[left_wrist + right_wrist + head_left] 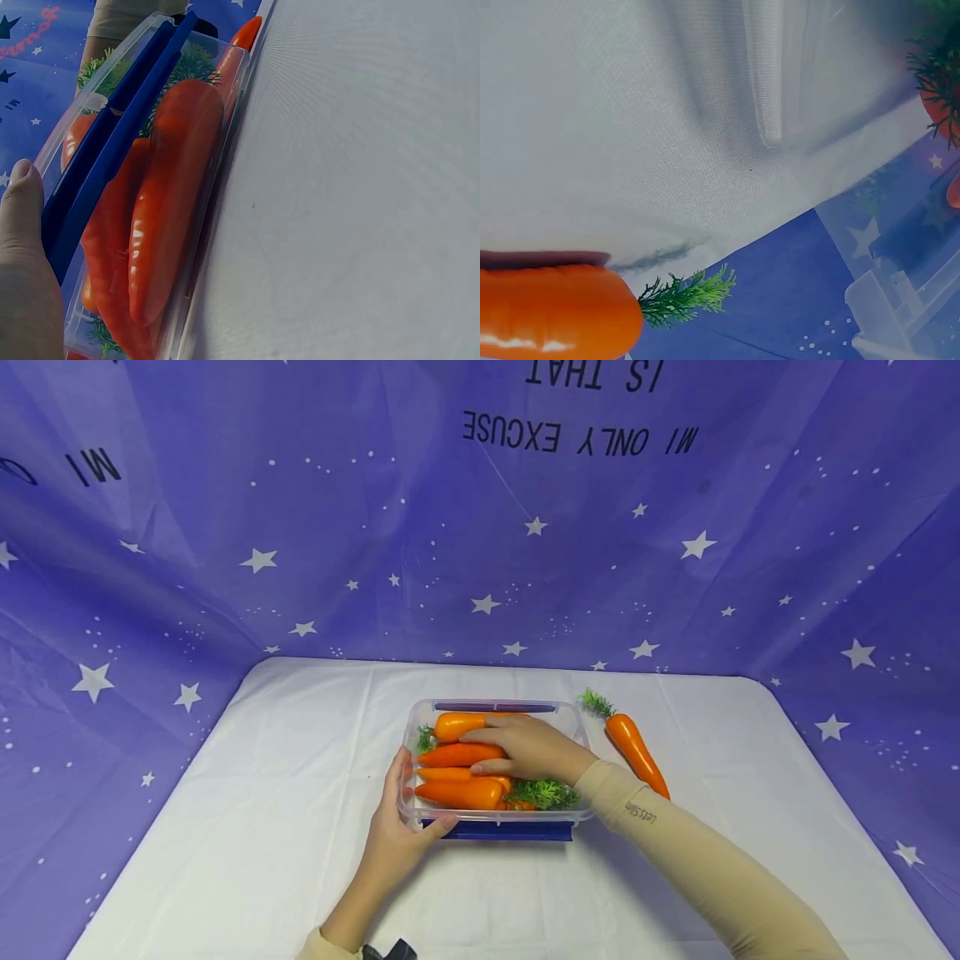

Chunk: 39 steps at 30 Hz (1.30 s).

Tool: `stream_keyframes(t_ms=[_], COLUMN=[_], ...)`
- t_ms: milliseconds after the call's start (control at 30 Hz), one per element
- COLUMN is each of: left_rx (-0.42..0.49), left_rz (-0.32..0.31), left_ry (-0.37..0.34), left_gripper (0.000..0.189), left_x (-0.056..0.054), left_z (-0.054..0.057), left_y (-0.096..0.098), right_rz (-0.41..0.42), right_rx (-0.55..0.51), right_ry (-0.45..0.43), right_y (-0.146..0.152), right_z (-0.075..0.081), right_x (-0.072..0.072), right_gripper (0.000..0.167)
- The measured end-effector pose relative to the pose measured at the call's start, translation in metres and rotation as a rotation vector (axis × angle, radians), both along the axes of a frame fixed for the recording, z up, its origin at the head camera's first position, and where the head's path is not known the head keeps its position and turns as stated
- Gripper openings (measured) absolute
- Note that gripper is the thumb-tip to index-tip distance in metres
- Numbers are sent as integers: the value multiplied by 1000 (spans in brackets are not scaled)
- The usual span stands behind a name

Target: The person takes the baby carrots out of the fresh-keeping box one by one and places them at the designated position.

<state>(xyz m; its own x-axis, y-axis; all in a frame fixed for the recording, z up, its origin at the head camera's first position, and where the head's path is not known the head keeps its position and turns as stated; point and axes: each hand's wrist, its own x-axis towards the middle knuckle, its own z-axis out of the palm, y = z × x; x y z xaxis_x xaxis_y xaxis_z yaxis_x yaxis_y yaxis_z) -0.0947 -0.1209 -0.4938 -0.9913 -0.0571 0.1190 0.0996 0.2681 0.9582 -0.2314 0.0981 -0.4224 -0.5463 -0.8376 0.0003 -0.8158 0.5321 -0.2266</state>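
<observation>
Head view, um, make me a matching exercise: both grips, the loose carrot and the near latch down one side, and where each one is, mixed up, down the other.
Things:
1. Left grip
2. Right grip
3. Loose carrot
4. Near latch

Places:
A. Along the near side of the clear container
B. On the white cloth, to the right of the container
C. At the container's near left corner
D. Over the carrots inside the container

Right pairs: 1-C, 2-D, 3-B, 4-A
</observation>
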Motion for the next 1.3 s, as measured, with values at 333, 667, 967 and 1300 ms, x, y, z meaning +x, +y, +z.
stream_keyframes(t_ms=[333,667,967,1300], left_rx=[-5,-20,-22,-27], left_rz=[6,15,16,17], left_ry=[13,-1,5,3], left_gripper=[111,112,111,112], left_x=[-1,0,0,-1], left_z=[-1,1,-2,-1], left_y=[-1,0,-1,-1], right_rz=[7,64,44,70], right_rx=[38,56,60,14], right_ry=[-81,-159,-134,-155], right_y=[4,9,11,11], right_z=[4,14,10,11], right_x=[-6,-5,-3,-3], right_gripper=[52,52,54,48])
